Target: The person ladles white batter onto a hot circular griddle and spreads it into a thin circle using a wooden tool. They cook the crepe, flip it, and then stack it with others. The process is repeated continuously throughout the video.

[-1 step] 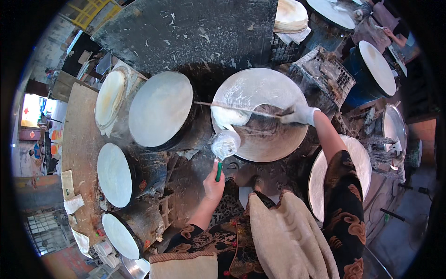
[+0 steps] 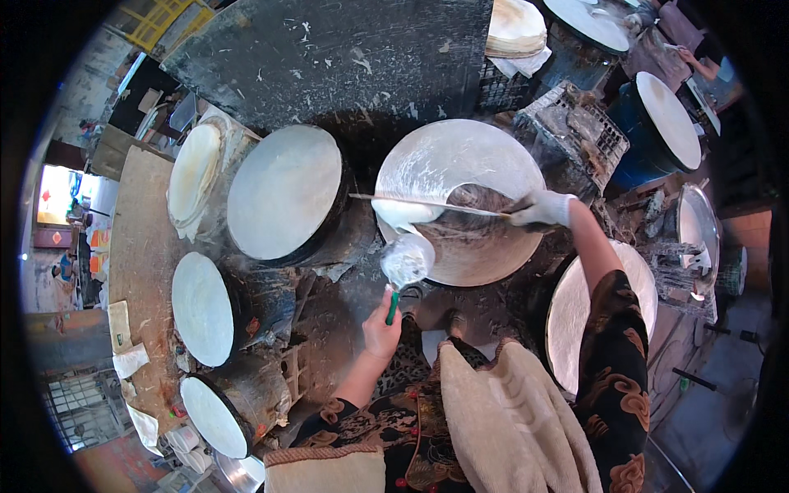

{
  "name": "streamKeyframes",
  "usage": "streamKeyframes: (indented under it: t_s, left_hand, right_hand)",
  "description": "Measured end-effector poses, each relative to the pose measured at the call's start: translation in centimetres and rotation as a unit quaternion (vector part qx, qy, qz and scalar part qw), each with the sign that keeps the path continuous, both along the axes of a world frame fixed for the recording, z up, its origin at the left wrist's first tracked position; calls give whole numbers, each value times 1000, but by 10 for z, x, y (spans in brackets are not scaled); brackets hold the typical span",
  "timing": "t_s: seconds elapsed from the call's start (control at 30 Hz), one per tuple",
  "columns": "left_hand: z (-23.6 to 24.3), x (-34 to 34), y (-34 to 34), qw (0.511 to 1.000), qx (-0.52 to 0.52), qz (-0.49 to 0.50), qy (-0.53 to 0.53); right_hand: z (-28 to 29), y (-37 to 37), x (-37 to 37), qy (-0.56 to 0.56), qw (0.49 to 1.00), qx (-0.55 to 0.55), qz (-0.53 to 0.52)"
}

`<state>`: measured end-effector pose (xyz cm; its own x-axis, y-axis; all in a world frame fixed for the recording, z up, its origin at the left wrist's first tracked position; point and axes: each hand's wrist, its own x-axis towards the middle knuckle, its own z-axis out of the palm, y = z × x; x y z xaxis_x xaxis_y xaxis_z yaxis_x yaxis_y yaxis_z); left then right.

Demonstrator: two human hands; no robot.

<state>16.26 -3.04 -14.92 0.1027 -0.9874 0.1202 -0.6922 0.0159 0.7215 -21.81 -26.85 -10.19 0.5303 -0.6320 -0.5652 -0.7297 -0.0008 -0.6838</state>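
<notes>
My left hand (image 2: 380, 329) is closed round the green handle of a ladle (image 2: 407, 260), whose round bowl is wet with white batter. The bowl hangs at the near left rim of a large round griddle (image 2: 485, 261). My right hand (image 2: 542, 209), in a pale glove, grips one end of a long thin wooden spreader (image 2: 436, 204) that reaches leftward across the griddle and past its rim. A thick white pool of batter (image 2: 407, 212) lies along the griddle's left side, beneath the spreader. A thin white layer covers the far part; a bare brownish patch shows in the middle and near part.
A white-covered griddle (image 2: 283, 193) stands to the left, with smaller ones (image 2: 203, 308) nearer me. Another griddle (image 2: 563, 329) sits beside my right forearm. A dirty crate (image 2: 588, 135) is at the right, a dark board (image 2: 329, 66) beyond. Round sheets are stacked (image 2: 516, 29) at the back.
My right hand and the spreader have shifted slightly right and nearer to me. The ladle has moved a little to the right. The batter pool lies slightly nearer.
</notes>
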Motion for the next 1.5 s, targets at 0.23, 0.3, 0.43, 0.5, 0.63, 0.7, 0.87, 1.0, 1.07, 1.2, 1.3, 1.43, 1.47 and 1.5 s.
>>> streamKeyframes:
  t_s: [0.23, 0.3, 0.43, 0.5, 0.63, 0.7, 0.87, 1.0, 1.07, 1.2, 1.3, 1.43, 1.47, 1.5]
  left_hand:
    - [17, -9, 16, 993, -5, -114, 42]
    - [23, -17, 8, 987, -43, -121, 94]
    - [60, -8, -18, 973, -72, 19, 218]
    - [92, -3, -33, 921, -29, 117, 372]
    - [119, 20, -56, 784, -36, 277, 555]
    - [115, 36, -59, 738, -50, 307, 598]
    - [105, 62, -39, 685, -55, 338, 644]
    - [110, 57, -27, 668, -43, 329, 666]
    - [108, 51, -23, 659, -42, 327, 676]
    - [113, 42, -23, 643, -34, 317, 696]
    - [118, 42, -26, 644, -24, 297, 704]
    - [117, 46, -39, 636, 4, 233, 736]
    - [117, 50, -40, 631, 8, 220, 744]
    - [115, 54, -42, 626, 13, 206, 752]
  right_hand:
    - [44, -27, 0, -18, 973, 101, -209]
    - [-2, -35, -1, -58, 990, 30, -125]
    - [49, -9, 10, 80, 985, 135, -66]
    - [46, -10, -15, 7, 987, 140, -81]
    - [22, -21, -27, -49, 978, 109, -172]
    - [13, -19, -16, -35, 975, 122, -180]
    - [25, -9, -42, 51, 992, 116, 7]
    - [40, -41, -65, 26, 999, -15, 21]
    - [50, -53, -25, 32, 996, 64, -60]
    - [55, -43, 16, 65, 988, 129, -56]
    - [56, -23, 3, 120, 985, 124, -14]
    - [91, 28, -41, 171, 982, 79, -10]
    - [93, 44, -55, 173, 983, 63, -26]
    - [93, 67, -70, 178, 981, 48, -55]
